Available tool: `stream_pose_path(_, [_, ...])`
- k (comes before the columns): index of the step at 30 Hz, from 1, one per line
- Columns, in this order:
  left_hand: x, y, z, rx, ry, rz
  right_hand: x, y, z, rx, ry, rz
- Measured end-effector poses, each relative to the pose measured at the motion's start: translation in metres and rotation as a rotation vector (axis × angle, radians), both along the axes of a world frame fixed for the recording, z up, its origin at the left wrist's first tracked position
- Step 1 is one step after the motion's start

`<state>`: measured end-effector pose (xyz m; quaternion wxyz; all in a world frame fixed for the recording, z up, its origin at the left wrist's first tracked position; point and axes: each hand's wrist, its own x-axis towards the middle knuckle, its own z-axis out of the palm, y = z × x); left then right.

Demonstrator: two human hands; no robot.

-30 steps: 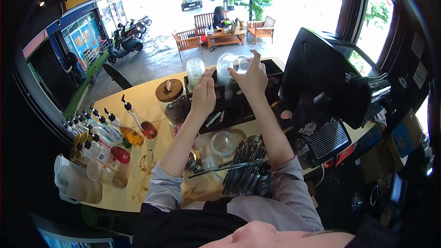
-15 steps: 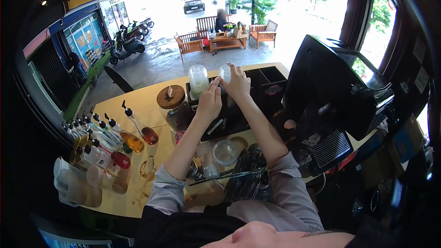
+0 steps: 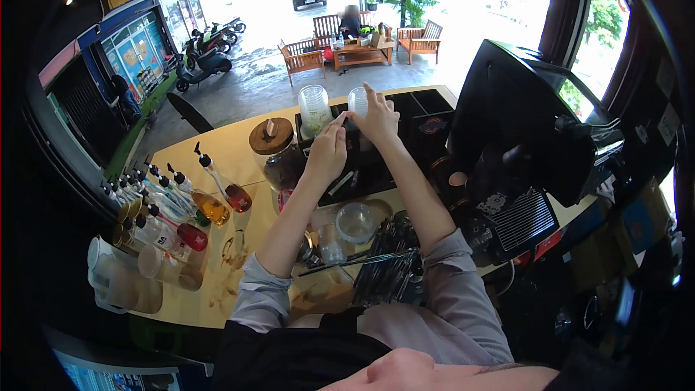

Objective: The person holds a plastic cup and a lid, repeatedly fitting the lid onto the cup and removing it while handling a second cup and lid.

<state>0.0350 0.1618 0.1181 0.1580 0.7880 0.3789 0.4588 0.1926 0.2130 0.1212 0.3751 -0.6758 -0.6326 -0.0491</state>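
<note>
A stack of clear plastic cups (image 3: 356,100) stands at the far side of the counter, partly covered by my fingers. My right hand (image 3: 378,120) is around its right side, index finger raised along the cups and thumb toward the left. Close by, my left hand (image 3: 329,148) stretches its fingers toward the near side of this stack, the fingertips meeting my right thumb. Whether the left fingers press on the cups is hard to see. Left of my hands is another clear cup stack (image 3: 314,108), in a black organizer (image 3: 416,112).
A wooden-lidded jar (image 3: 271,137) stands left of my forearms. Several pump bottles (image 3: 210,206) and plastic pitchers (image 3: 123,275) line the left side. A black machine or monitor (image 3: 517,130) rises at right. Nearer me are a clear round container (image 3: 356,222) and black-wrapped straws (image 3: 384,261).
The view has shifted slightly, so the scene sits a little differently. My hands stay at the same cup stack, with only slight finger movement.
</note>
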Motion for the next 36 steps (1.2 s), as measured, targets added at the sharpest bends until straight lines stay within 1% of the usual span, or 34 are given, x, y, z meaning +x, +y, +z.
stream_pose_path(2, [-0.003, -0.009, -0.002, -0.005, -0.026, -0.009, -0.001, -0.008, 0.001, 0.001, 0.0, 0.0])
stream_pose_path(4, [-0.008, -0.015, -0.007, 0.018, -0.043, 0.002, -0.005, -0.027, -0.003, 0.18, 0.03, -0.004])
stream_pose_path(5, [-0.01, -0.018, -0.01, 0.04, -0.059, 0.01, -0.007, -0.037, -0.005, 0.179, 0.029, -0.003])
stream_pose_path(7, [-0.014, -0.031, -0.009, 0.036, -0.067, 0.02, -0.011, -0.062, -0.006, 0.243, 0.086, 0.086])
stream_pose_path(8, [-0.015, -0.038, -0.01, 0.034, -0.076, 0.027, -0.012, -0.075, -0.009, 0.242, 0.085, 0.085])
stream_pose_path(10, [-0.019, -0.048, -0.019, 0.035, -0.108, 0.022, -0.015, -0.101, -0.017, 0.294, 0.072, 0.18])
stream_pose_path(12, [-0.022, -0.063, -0.029, 0.037, -0.138, 0.016, -0.016, -0.127, -0.029, 0.289, 0.075, 0.192])
stream_pose_path(14, [-0.024, -0.083, -0.041, -0.003, -0.195, 0.003, -0.013, -0.143, -0.053, 0.173, 0.15, 0.372])
stream_pose_path(16, [-0.027, -0.099, -0.064, -0.014, -0.22, -0.002, -0.013, -0.157, -0.083, -0.026, 0.241, 0.49])
stream_pose_path(18, [-0.032, -0.106, -0.1, -0.03, -0.244, -0.012, -0.016, -0.173, -0.104, -0.125, 0.215, 0.51])
stream_pose_path(19, [-0.037, -0.104, -0.125, -0.175, -0.339, -0.072, -0.016, -0.176, -0.117, -0.207, 0.18, 0.49])
stream_pose_path(20, [-0.04, -0.106, -0.141, -0.323, -0.432, -0.129, -0.018, -0.181, -0.118, -0.21, 0.184, 0.481])
stream_pose_path(21, [-0.04, -0.113, -0.145, -0.331, -0.429, -0.133, -0.02, -0.187, -0.115, -0.275, 0.156, 0.459])
stream_pose_path(22, [-0.04, -0.12, -0.15, -0.424, -0.476, -0.152, -0.022, -0.191, -0.116, -0.342, 0.127, 0.439])
stream_pose_path(23, [-0.04, -0.125, -0.154, -0.517, -0.525, -0.168, -0.022, -0.19, -0.125, -0.304, 0.147, 0.438])
stream_pose_path(24, [-0.038, -0.126, -0.161, -0.527, -0.525, -0.165, -0.023, -0.191, -0.126, -0.314, 0.151, 0.437])
stream_pose_path(26, [-0.034, -0.126, -0.182, -0.421, -0.626, -0.143, -0.024, -0.193, -0.126, -0.28, 0.141, 0.373])
stream_pose_path(27, [-0.033, -0.127, -0.192, -0.429, -0.629, -0.138, -0.023, -0.193, -0.128, -0.289, 0.141, 0.374])
stream_pose_path(29, [-0.033, -0.126, -0.208, -0.449, -0.615, -0.169, -0.021, -0.192, -0.133, -0.16, 0.203, 0.394])
stream_pose_path(30, [-0.031, -0.129, -0.202, -0.449, -0.617, -0.168, -0.021, -0.193, -0.132, -0.162, 0.2, 0.396])
stream_pose_path(32, [-0.029, -0.133, -0.187, -0.394, -0.472, -0.095, -0.02, -0.194, -0.129, -0.112, 0.208, 0.386])
stream_pose_path(33, [-0.027, -0.134, -0.182, -0.391, -0.477, -0.093, -0.019, -0.193, -0.128, -0.111, 0.203, 0.389])
stream_pose_path(35, [-0.025, -0.133, -0.175, -0.291, -0.344, -0.043, -0.019, -0.191, -0.126, -0.121, 0.219, 0.393])
stream_pose_path(36, [-0.025, -0.132, -0.176, -0.288, -0.346, -0.043, -0.019, -0.19, -0.124, -0.118, 0.216, 0.394])
